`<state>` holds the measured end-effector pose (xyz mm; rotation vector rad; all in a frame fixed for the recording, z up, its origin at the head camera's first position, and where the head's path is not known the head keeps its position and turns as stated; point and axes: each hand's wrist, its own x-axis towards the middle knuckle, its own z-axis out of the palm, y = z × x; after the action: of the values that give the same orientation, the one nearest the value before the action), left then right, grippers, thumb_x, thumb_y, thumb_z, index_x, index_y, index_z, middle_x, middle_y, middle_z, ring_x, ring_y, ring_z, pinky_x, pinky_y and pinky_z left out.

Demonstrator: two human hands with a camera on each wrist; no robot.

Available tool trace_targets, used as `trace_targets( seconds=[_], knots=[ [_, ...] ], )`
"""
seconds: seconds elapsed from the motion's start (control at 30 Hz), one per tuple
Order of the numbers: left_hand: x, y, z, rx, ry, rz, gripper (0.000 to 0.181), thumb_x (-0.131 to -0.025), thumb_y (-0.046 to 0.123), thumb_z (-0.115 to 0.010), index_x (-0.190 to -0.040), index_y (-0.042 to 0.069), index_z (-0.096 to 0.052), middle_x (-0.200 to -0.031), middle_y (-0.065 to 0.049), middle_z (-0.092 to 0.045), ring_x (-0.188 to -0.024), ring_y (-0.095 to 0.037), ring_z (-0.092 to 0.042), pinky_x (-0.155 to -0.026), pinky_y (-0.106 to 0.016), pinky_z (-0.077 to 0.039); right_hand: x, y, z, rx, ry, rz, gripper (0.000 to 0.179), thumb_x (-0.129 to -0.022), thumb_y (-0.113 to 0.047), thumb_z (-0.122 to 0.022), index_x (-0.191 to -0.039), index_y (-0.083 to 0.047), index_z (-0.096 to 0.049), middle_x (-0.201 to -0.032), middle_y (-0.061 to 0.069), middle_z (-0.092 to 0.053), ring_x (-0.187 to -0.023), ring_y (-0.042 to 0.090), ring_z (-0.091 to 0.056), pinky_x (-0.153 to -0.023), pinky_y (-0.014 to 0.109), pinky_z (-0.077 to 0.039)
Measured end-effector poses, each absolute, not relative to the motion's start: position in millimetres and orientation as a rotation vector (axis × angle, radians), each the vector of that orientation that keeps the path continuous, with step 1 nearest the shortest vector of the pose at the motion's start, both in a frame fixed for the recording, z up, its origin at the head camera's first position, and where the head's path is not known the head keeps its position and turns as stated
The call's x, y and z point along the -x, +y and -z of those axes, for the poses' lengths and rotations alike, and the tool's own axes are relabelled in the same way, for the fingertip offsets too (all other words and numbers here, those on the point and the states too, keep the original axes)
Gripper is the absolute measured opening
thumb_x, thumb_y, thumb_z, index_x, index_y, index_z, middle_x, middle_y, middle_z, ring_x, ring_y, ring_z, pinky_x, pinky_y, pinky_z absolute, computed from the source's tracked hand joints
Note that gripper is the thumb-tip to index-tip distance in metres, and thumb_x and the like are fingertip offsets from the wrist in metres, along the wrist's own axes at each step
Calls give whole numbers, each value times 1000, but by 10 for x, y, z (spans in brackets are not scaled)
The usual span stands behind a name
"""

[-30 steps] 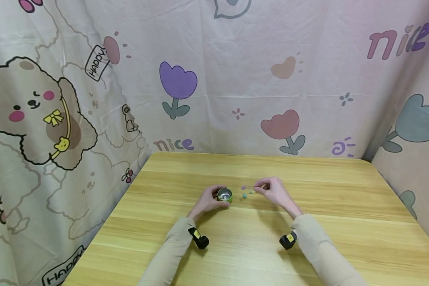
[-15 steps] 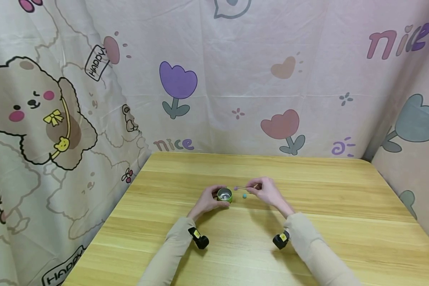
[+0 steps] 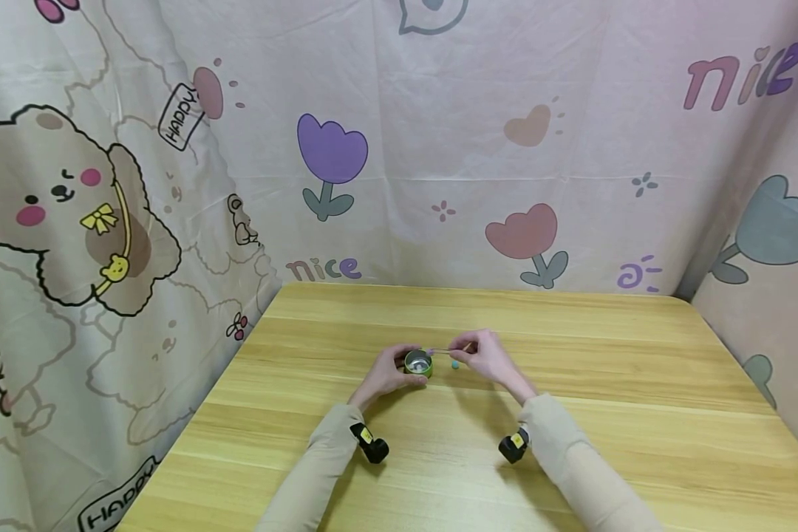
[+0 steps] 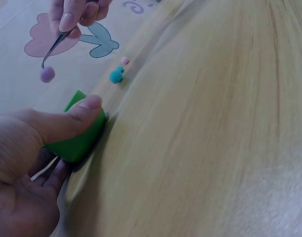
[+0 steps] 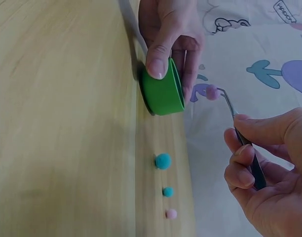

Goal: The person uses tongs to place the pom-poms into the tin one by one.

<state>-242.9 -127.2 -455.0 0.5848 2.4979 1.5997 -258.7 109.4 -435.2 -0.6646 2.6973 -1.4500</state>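
Observation:
My left hand (image 3: 390, 372) grips a small round green tin (image 5: 163, 94) that stands on the table, its thumb on the near side. The tin's mouth faces up and shows a silvery inside in the head view. My right hand (image 3: 484, 356) pinches bent-tip tweezers (image 5: 247, 153). A purple pom-pom (image 4: 47, 74) is held at the tweezers' tips, raised above the table, close to the tin's rim. On the table to the right of the tin lie a larger teal pom-pom (image 5: 163, 161), a smaller teal pom-pom (image 5: 168, 191) and a pink pom-pom (image 5: 171, 214).
The wooden table (image 3: 605, 369) stretches out around both hands. Behind it and at the left hangs a printed cloth (image 3: 432, 148) with flowers and a bear. A black wrist camera sits on each sleeve.
My right hand has moved left, carrying the purple pom-pom in the tweezers from beyond the loose pom-poms to the tin's rim. My left hand and the tin have stayed in place.

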Motion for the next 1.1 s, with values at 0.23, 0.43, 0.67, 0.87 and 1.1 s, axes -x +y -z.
trace_targets(
  seconds=[0.23, 0.43, 0.67, 0.87, 1.1],
  knots=[
    [2430, -1263, 4562, -573, 2519, -1598, 61, -79, -3, -82, -132, -14, -54, -130, -32, -61, -121, -47, -61, -108, -55, -49, 2615, 1052, 4390, 688, 2687, 1452, 8, -90, -4, -71, -94, 0, -76, -87, 16, -75, -56, 6, -50, -46, 16, -37],
    [2431, -1260, 4561, -568, 2504, -1605, 62, -79, -4, -81, -133, -15, -52, -131, -33, -61, -122, -47, -60, -109, -56, -48, 2642, 1021, 4431, 712, 2690, 1434, 9, -90, -5, -71, -95, 0, -76, -90, 15, -76, -66, 23, -65, -52, 17, -45],
    [2436, -1262, 4561, -565, 2484, -1613, 62, -80, -3, -81, -134, -16, -52, -131, -34, -60, -122, -47, -60, -109, -56, -48, 2665, 987, 4471, 689, 2691, 1412, 11, -89, -5, -72, -97, 2, -76, -90, 15, -76, -66, 13, -63, -56, 17, -49],
    [2437, -1263, 4564, -574, 2481, -1615, 63, -80, -2, -81, -134, -16, -52, -131, -34, -60, -121, -47, -61, -108, -56, -49, 2680, 958, 4493, 663, 2707, 1393, 11, -89, -5, -72, -97, 1, -76, -91, 14, -76, -66, 8, -59, -57, 17, -48],
    [2438, -1260, 4576, -579, 2494, -1617, 63, -79, -3, -81, -133, -17, -52, -130, -34, -61, -120, -47, -61, -108, -56, -49, 2686, 937, 4510, 669, 2722, 1383, 10, -88, -5, -72, -95, 1, -77, -90, 14, -77, -65, 6, -58, -57, 17, -48]
  ],
)
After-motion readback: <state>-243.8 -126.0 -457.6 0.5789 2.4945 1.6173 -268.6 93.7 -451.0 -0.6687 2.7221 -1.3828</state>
